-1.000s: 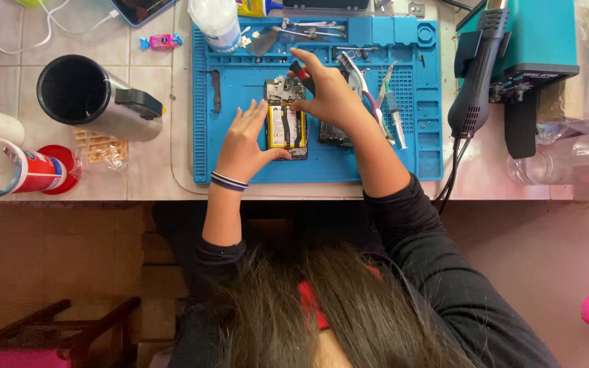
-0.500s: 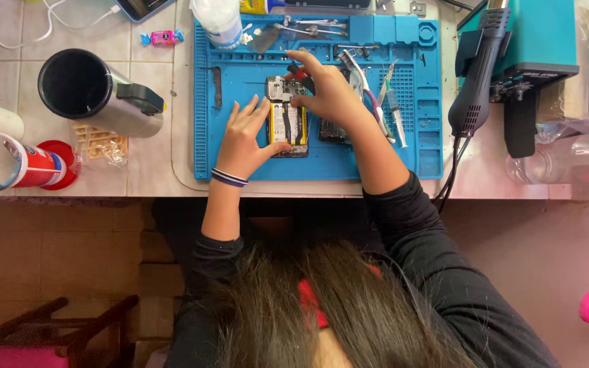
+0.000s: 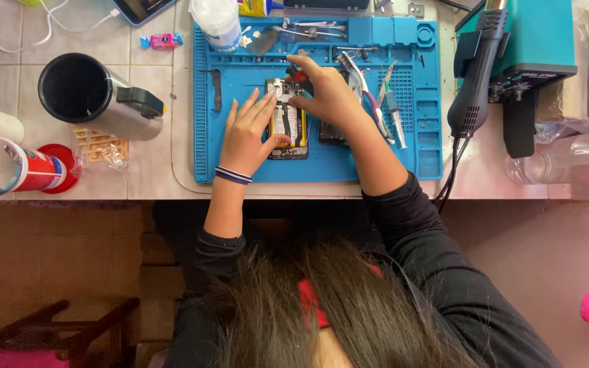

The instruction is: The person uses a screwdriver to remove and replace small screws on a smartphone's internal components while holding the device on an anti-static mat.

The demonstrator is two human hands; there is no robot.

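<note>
We note the left hand has slid up to pin the opened phone mid-mat, fingers flat, while the right hand, at its 12 o'clock end, pinches a red-tipped tool.

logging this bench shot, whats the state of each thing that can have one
phone: back off, insides showing, flat on the blue mat
left hand: fingers spread, pressing on the phone
right hand: pinching a small red-handled tool at the phone's top end
steel mug: open, lying on its side
hot air wand: parked in the station's holder
tweezers: lying unused on the mat
</note>
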